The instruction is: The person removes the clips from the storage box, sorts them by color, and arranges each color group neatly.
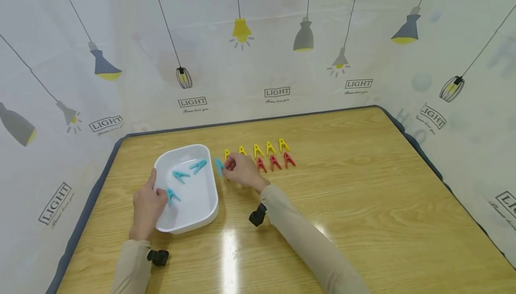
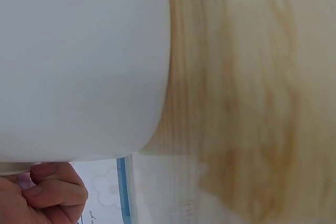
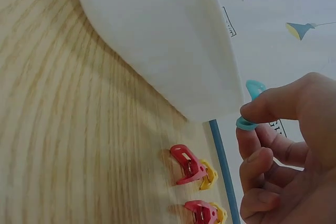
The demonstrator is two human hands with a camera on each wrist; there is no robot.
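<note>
My left hand [image 1: 148, 204] grips the left rim of a white plastic tray [image 1: 189, 215], thumb over the edge; its curled fingers show at the rim in the left wrist view. Inside the tray lie three light-blue clothespins, one near the right wall [image 1: 198, 166], one mid-tray [image 1: 181, 176] and one by my left thumb [image 1: 171, 196]. Just outside the tray's right wall, my right hand [image 1: 243, 169] pinches another light-blue clothespin [image 3: 251, 109] between thumb and forefinger. It is held above the table in the right wrist view.
Right of the tray, several yellow clothespins [image 1: 270, 148] stand in a row, with red clothespins [image 1: 275, 163] in a nearer row, partly hidden by my right hand. The wooden table [image 1: 363, 186] has a dark edge and meets a printed backdrop [image 1: 258, 70].
</note>
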